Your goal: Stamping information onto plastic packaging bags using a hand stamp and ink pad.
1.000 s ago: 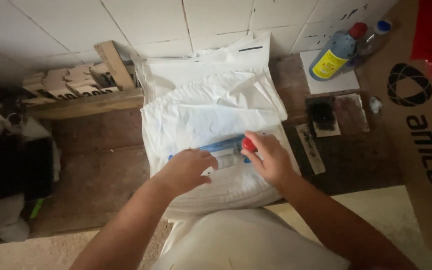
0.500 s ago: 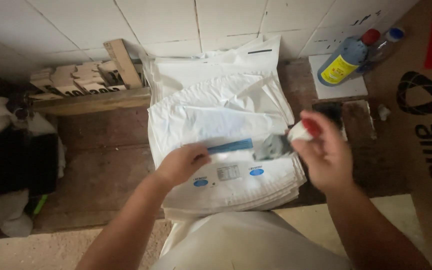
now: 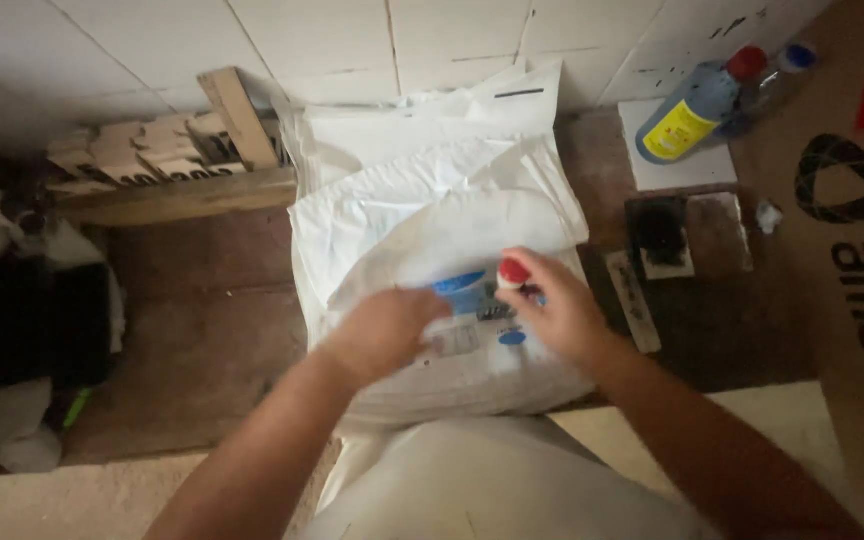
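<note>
A stack of white plastic bags lies on a dark wooden bench against a tiled wall. My left hand sits on the top bag, fingers curled over the left end of a blue label. My right hand is just right of it, gripping a small red-capped stick whose red tip points up at the label's right end. More small blue marks show on the bag beneath my right hand. Both hands are blurred.
A blue bottle with a yellow label and red cap lies on a white tile at the back right. A dark pad and a flat strip lie right of the bags. Wooden blocks are at the back left, a cardboard box at the right.
Half a second ago my right hand had pulled away to the right with the red-capped stick; it has now come back to the blue label. My left hand stayed on the bag.
</note>
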